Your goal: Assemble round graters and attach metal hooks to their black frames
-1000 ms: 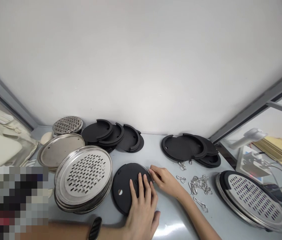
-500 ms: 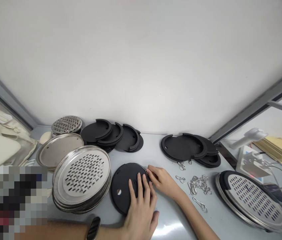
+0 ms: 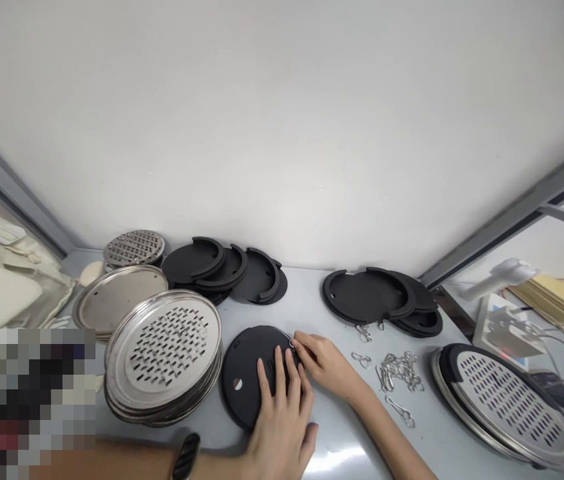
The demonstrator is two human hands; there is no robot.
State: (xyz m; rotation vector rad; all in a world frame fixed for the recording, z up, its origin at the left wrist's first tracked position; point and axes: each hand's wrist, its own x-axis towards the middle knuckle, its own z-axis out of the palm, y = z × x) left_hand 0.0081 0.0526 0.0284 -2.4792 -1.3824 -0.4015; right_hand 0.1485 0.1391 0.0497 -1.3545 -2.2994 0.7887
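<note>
A round black plastic disc [image 3: 248, 357] with a small hole lies flat on the table before me. My left hand [image 3: 282, 407] rests on top of it, palm down, fingers spread and stretched out. At the disc's upper right edge, my right hand [image 3: 318, 360] pinches a metal wire clip [image 3: 291, 343]. Part of that clip shows beside the fingertips; the rest is hidden by them. Several loose wire clips [image 3: 398, 371] lie in a small heap to the right of my right forearm.
Left of the disc stands a stack of round metal graters [image 3: 172, 347], with metal plates [image 3: 122, 299] behind. Black round holders [image 3: 257, 277] lie along the wall, others [image 3: 367, 297] to the right. A black-rimmed grater [image 3: 509, 393] sits at the right on a stack.
The wire clip shows a little more at the disc's edge, as the fingers of my right hand have shifted slightly. My left hand stays in place on the disc.
</note>
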